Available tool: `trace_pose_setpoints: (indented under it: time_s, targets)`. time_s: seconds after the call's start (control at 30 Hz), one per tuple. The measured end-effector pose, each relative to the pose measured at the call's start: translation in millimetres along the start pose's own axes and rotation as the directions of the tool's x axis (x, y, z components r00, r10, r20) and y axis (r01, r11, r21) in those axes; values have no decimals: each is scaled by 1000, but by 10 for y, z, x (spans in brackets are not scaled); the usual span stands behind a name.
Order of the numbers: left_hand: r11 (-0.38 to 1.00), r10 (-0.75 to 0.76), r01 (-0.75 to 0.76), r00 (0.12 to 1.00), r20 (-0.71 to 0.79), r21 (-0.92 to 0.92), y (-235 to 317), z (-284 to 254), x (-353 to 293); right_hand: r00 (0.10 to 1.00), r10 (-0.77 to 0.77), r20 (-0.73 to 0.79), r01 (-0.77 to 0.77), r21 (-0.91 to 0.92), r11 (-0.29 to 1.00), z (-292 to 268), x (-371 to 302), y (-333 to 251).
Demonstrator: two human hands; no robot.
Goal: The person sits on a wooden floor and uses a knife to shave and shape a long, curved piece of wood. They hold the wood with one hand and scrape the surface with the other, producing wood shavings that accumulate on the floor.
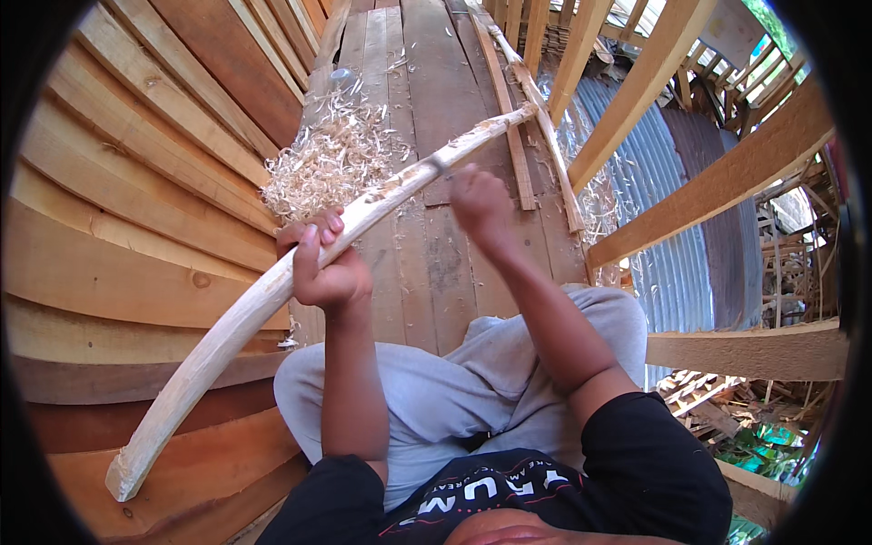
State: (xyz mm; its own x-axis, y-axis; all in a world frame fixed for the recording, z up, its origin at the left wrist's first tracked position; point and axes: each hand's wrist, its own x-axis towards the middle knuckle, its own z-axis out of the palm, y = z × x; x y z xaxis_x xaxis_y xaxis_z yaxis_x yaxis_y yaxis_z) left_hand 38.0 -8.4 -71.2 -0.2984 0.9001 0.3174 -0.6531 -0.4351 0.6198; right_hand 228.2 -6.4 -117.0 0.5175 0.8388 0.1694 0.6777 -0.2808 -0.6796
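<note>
A long, pale, peeled wooden pole (222,336) slants across me, its thick end at the lower left and its far end at a thin strip by the railing. My left hand (334,272) is wrapped around its middle, thumb on top. Beyond it, my right hand (481,207) is closed on a knife; a short grey, blurred blade (439,164) lies against the pole's upper side, and the handle is hidden in the fist. Patches of brownish bark show on the pole's far half.
Curled wood shavings (331,163) are heaped on the plank floor (445,263) by the left board wall (136,263). Loose wooden strips (509,127) lie toward the right. A slatted railing (636,91) stands there, with corrugated metal sheeting (672,209) below. My crossed legs fill the near floor.
</note>
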Motion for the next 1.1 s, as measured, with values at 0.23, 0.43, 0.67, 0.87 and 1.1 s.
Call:
trace_pose_setpoints:
  time_s: [0.23,0.43,0.67,0.87,1.1]
  targets:
    - [987,160,-149,958,236,-64,53,43,-76,984,107,142,-115,44,992,-214,205,378]
    - [990,138,-126,938,317,-57,118,-56,-15,985,-1,173,4,-15,1000,-280,-68,-258]
    - [988,153,-149,932,327,-40,-36,-2,-50,998,13,66,-8,-74,997,-194,7,-85]
    - [980,200,-190,930,308,-62,-36,-33,12,994,-11,110,18,-62,998,-300,-182,-301]
    - [987,157,-149,964,216,-56,-9,-16,11,991,-31,131,50,-141,989,-289,-304,-386]
